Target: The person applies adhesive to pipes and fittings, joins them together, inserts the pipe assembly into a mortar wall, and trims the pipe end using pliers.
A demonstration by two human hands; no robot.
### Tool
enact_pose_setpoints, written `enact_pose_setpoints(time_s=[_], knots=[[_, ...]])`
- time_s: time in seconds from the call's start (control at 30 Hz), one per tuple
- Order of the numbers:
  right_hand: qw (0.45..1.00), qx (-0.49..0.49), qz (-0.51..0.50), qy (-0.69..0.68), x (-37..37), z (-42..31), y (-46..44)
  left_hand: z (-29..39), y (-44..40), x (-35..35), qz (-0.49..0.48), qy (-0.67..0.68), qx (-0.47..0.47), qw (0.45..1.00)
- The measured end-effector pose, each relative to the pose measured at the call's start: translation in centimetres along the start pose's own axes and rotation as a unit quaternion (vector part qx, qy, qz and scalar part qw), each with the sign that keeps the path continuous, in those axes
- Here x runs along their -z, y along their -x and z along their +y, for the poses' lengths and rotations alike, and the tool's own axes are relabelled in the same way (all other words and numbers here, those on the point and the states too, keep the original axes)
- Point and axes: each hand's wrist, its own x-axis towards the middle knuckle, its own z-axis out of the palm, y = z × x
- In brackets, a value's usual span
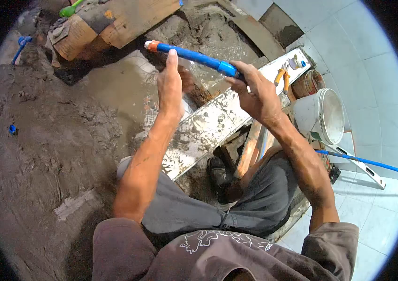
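A blue plastic pipe is held up slantwise over the wet ground. It has a blue coupling near my right hand and an orange and white end piece at the far left end. My right hand is closed around the coupling end, thumb and fingers gripping it. Below the pipe's left part is my left hand, its thumb pointing up across the pipe. The other left fingers are blurred and apart from the thumb; whether the thumb touches the pipe is unclear.
A mud-spattered white board runs diagonally beneath my arms, with orange-handled pliers on it. White bucket, spirit level and another blue pipe are at right. Cardboard lies at the back; mud spreads left.
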Motion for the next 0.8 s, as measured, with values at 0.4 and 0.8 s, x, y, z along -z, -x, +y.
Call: enact_pose_setpoints(time_s=[0.4,0.8], knots=[[0.982,-0.023,-0.167,0.088,-3.4,-4.4,-0.5,1.4,-1.5,1.4,0.008,0.416,0.033,0.909],[0.992,-0.029,-0.12,0.011,-5.2,-6.0,-1.3,3.2,-0.1,1.6,0.025,0.381,-0.071,0.921]])
